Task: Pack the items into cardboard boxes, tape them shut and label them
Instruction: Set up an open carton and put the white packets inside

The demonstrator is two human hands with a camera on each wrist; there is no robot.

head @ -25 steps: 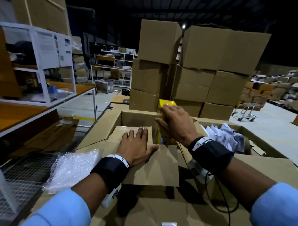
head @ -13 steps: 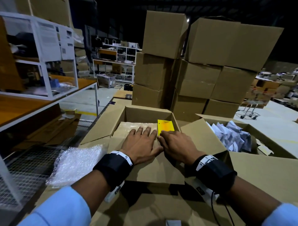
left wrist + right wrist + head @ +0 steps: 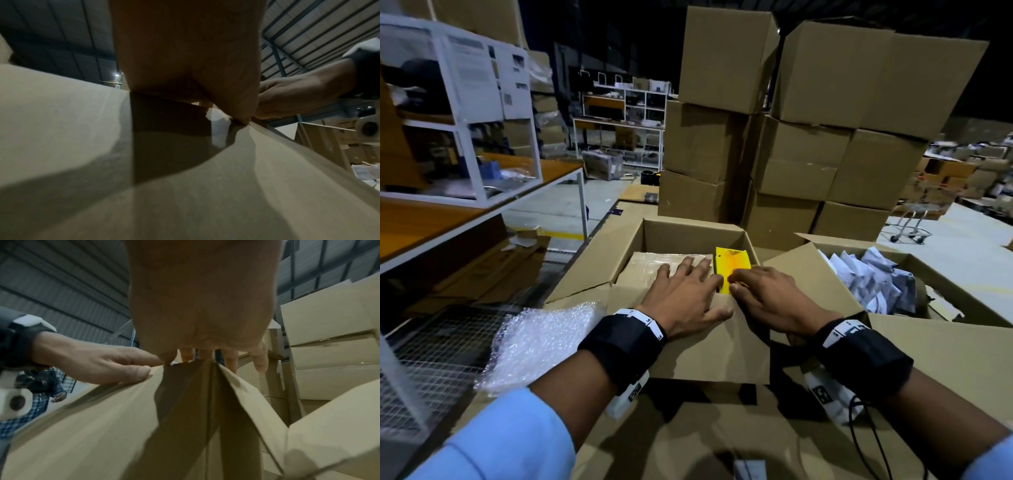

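Observation:
An open cardboard box [image 3: 688, 229] stands in front of me with a brown wrapped package [image 3: 650, 263] inside. A yellow packet [image 3: 732, 262] stands in the gap between that package and the box's right wall. My left hand [image 3: 688, 294] lies flat, fingers straight, across the near flap [image 3: 715, 349] and the package. My right hand [image 3: 767, 298] lies beside it, its straight fingertips touching the lower part of the yellow packet. The wrist views show both palms [image 3: 185, 56] [image 3: 201, 313] over the flap edge, fingers pointing down into the box.
Bubble wrap [image 3: 544, 342] lies left of the box. A second open box [image 3: 962, 308] with crumpled white paper is on the right. A tall stack of boxes [image 3: 808, 137] stands behind. At left are a white shelf [image 3: 465, 120] and a wire mesh [image 3: 431, 359].
My right hand brought the yellow packet down from above the box into the gap beside the package and now lies low on it. The left hand stayed flat in place.

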